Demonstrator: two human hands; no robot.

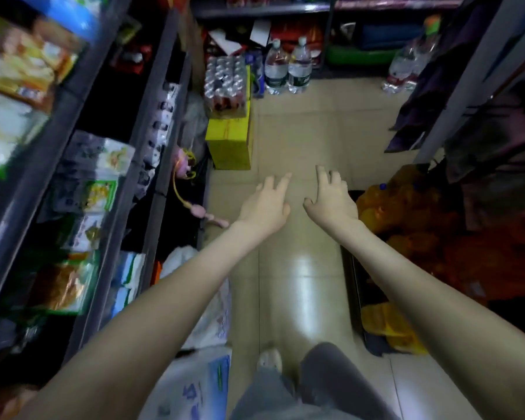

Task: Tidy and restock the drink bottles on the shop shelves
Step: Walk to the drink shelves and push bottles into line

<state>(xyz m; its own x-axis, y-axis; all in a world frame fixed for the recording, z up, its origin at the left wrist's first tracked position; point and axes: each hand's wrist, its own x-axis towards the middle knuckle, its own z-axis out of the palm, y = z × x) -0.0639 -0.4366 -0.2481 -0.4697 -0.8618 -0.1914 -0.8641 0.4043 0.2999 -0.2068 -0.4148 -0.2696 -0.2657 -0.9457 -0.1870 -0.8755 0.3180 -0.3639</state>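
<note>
The floor [300, 131] is shiny, pale tile, and it makes a thin path between shop shelves [147, 116]. The shelves on the left hold lots of snack bags [22, 62]. A back shelf [261, 9] crosses the far end of the path. Two big water bottles [287, 68] stand on the floor below that back shelf. They are side by side and touching, straight up, with their caps on top. More clear bottles [406, 68] stand on the floor in the far right corner, and they look tilted, with their tops leaning to the right. A yellow box [229, 144] sits on the floor by the left shelves. On top of it sits a pack of small bottles [225, 77] wrapped in clear plastic, packed close with all their caps up. On the right, near the hands, is a dim heap of orange bottles [406, 213], and one blue cap shows there. Which way they lie is too dark to tell. The left hand [265, 204] and the right hand [331, 198] reach out over the floor, close together, backs up. Both have their fingers spread wide and hold nothing. All the bottles are well away from the hands, except the orange ones just beside the right hand. One pale shoe [269, 359] shows on the floor below.
</note>
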